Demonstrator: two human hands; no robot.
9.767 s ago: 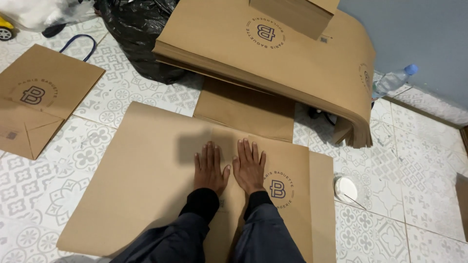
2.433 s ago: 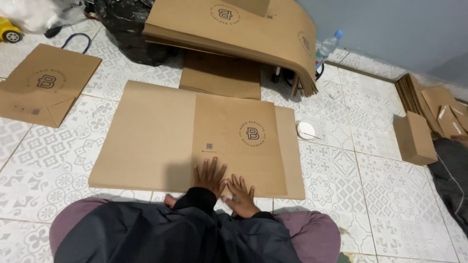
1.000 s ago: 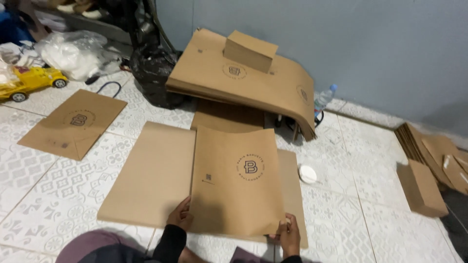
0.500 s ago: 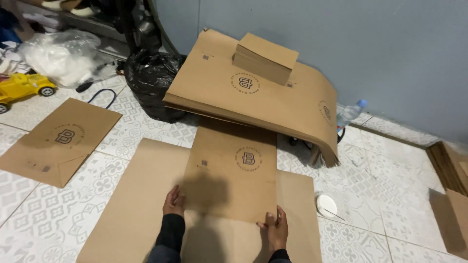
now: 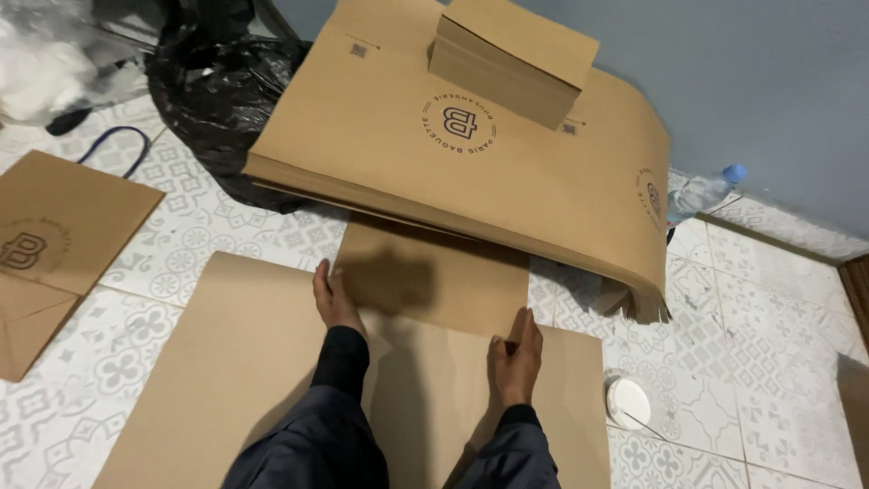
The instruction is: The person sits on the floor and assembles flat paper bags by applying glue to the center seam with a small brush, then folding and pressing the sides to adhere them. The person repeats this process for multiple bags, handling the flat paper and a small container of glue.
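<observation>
A large brown paper sheet (image 5: 226, 362) lies flat on the tiled floor in front of me. Its middle panel (image 5: 434, 281) is folded forward, away from me, and its far edge reaches under the draped stack. My left hand (image 5: 333, 297) grips the panel's left edge, fingers pointing away from me. My right hand (image 5: 518, 355) holds the panel's near right corner, thumb on top. Both dark sleeves reach in from the bottom of the view.
A thick stack of printed brown sheets (image 5: 434, 172) drapes over something behind, with a smaller folded pile (image 5: 511, 54) on top. Black plastic bag (image 5: 217, 91) at back left, finished paper bag (image 5: 54, 235) left, water bottle (image 5: 701, 190) and white round lid (image 5: 627, 401) right.
Both hands took the middle panel by its sides, lifted it and swung it forward; it now lies lower and farther from me. The view has moved closer to the stack.
</observation>
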